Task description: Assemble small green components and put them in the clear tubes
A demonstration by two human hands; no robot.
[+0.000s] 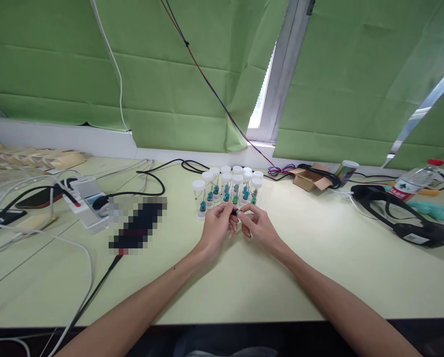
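My left hand (217, 224) and my right hand (259, 225) meet above the table, fingertips almost touching. Between the pinched thumbs and forefingers is a small black piece (234, 212), mostly covered by the fingers; its kind cannot be made out. Just beyond my hands several clear vials (199, 201) with white caps stand upright in a close group. Blue or green bits show inside them. My fingers hide the lower parts of the front ones.
A power strip (84, 203), cables and a blurred-out dark device (140, 225) lie to the left. On the right are an open cardboard box (308, 179), a can (346, 172), a black headset (411, 230) and a red-capped bottle (415, 181). Green blinds (192, 99) hang behind.
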